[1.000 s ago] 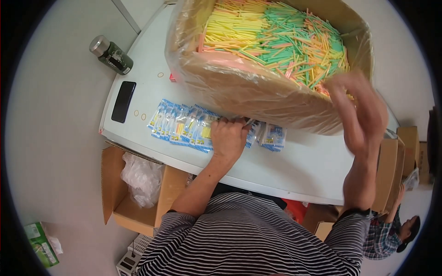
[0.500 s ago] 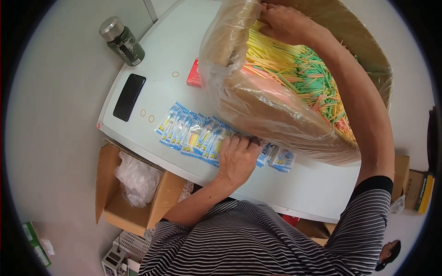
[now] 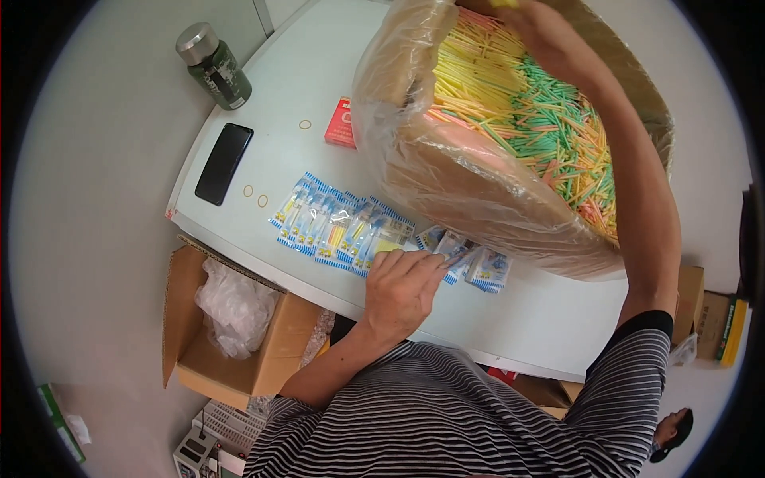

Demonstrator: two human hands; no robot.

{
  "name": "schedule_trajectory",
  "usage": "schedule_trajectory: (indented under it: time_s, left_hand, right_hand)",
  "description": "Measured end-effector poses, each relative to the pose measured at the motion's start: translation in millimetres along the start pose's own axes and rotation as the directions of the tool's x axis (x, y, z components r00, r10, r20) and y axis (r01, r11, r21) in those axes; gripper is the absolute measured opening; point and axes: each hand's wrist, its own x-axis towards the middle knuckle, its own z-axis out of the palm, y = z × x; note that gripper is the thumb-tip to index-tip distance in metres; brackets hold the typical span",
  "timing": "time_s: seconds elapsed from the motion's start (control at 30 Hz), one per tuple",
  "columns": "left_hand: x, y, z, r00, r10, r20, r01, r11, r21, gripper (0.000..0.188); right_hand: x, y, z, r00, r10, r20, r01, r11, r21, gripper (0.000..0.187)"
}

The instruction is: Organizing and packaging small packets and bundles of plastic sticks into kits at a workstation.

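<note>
Thin pink, yellow and green sticks (image 3: 550, 119) fill a large box lined with clear plastic (image 3: 478, 211). Over its far side is my right hand (image 3: 542, 32), blurred and partly cut off by the top edge. A small yellow bunch, apparently sticks, shows at its fingertips. My left hand (image 3: 402, 291) is closed above the table by the box's near side, beside a row of small blue-and-white clear packets (image 3: 339, 231). What its fingers pinch is unclear. More packets (image 3: 488, 269) lie just right of its fingertips.
A phone (image 3: 224, 163), rubber bands (image 3: 262, 201) and a red box (image 3: 340, 125) lie on the white table (image 3: 271, 143). A green flask (image 3: 213, 68) stands at the far left. An open carton (image 3: 231, 374) with plastic sits below the table's front edge. Someone is at the lower right.
My right hand has lifted and moved right and away, with yellow showing at its fingertips. My left hand has drawn slightly nearer to me, off the packets, uncovering part of them.
</note>
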Motion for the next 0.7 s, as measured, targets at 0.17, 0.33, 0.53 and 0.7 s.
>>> schedule_trajectory:
  time_s: [0.17,0.33,0.53,0.7]
  left_hand:
    - [-10,2,2,0.941,-0.338,0.024,0.323,0.873,-0.366,0.010]
    - [-11,-1,14,0.867,-0.477,0.146,0.436,0.583,-0.685,0.013]
    - [-1,16,26,0.790,-0.525,0.317,0.579,0.469,-0.667,0.014]
    - [-8,10,39,0.766,-0.539,0.350,0.601,0.409,-0.686,0.017]
  right_hand:
    - [-96,37,-55,0.990,0.124,0.064,-0.127,0.611,0.781,0.032]
    - [-237,4,-19,0.933,0.323,0.159,-0.210,0.129,0.969,0.019]
    - [-368,2,84,0.849,0.436,0.299,-0.072,-0.465,0.883,0.025]
    - [-384,21,128,0.756,0.626,0.190,-0.049,-0.236,0.971,0.020]
